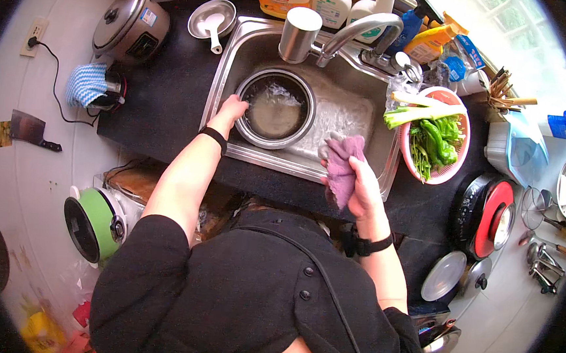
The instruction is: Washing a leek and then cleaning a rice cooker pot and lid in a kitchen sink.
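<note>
In the stainless steel sink point(379, 134) stands a round metal pot point(275, 108) with cloudy water in it. My left hand point(233, 110) grips the pot's left rim, its fingertips partly hidden. Over the sink's front edge, my right hand point(363, 187) holds a bunched purple cloth point(343, 168); something grey shows at the cloth's upper left. The curved metal faucet point(362, 27) reaches over the back of the sink, beside a metal cylinder point(300, 35). To the right of the sink, a pink plastic basket point(441, 179) holds green peppers point(438, 143), leafy stems and pale green stalks.
A rice cooker point(131, 25) and a metal bowl point(200, 16) with a white scoop point(214, 29) stand left of the sink. Cleaning bottles point(332, 5) line the back. A cleaver point(28, 127) hangs on the left wall. Right of the basket are a blue container point(516, 148) and a red-black appliance point(487, 218).
</note>
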{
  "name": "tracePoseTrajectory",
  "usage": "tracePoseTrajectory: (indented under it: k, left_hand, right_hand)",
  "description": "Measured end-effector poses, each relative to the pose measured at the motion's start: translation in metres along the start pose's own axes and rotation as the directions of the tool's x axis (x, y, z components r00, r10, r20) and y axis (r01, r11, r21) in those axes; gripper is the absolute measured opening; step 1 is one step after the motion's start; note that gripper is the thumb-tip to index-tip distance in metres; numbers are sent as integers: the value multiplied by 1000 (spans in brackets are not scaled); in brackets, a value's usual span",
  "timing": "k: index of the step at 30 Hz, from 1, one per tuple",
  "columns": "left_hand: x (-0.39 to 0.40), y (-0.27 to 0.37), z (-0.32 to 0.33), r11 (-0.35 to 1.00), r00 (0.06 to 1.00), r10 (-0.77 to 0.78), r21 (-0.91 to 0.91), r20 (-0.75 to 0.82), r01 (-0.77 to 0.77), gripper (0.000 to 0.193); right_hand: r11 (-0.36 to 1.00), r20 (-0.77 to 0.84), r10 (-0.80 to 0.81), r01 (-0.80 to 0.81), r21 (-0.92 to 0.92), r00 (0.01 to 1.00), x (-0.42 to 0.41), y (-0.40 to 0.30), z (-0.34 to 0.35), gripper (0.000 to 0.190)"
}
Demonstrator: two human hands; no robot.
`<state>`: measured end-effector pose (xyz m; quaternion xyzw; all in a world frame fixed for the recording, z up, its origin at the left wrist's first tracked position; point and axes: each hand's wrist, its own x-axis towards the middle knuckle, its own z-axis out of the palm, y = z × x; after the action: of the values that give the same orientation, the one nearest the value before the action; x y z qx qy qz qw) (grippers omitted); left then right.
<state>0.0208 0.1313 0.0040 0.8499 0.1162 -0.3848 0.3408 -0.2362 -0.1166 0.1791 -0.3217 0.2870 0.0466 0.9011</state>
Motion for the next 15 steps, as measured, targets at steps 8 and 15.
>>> tracePoseTrajectory:
  k: [8,15]
  left_hand:
    - [-113,79,35,828,661,363,-553,657,95,62]
    - [-142,96,16,587,757,634,-734,155,-342,25]
  right_hand:
    - [988,281,114,-139,70,953,62,-4,45,43]
    - [918,25,35,-22,-396,999,104,6,24,46]
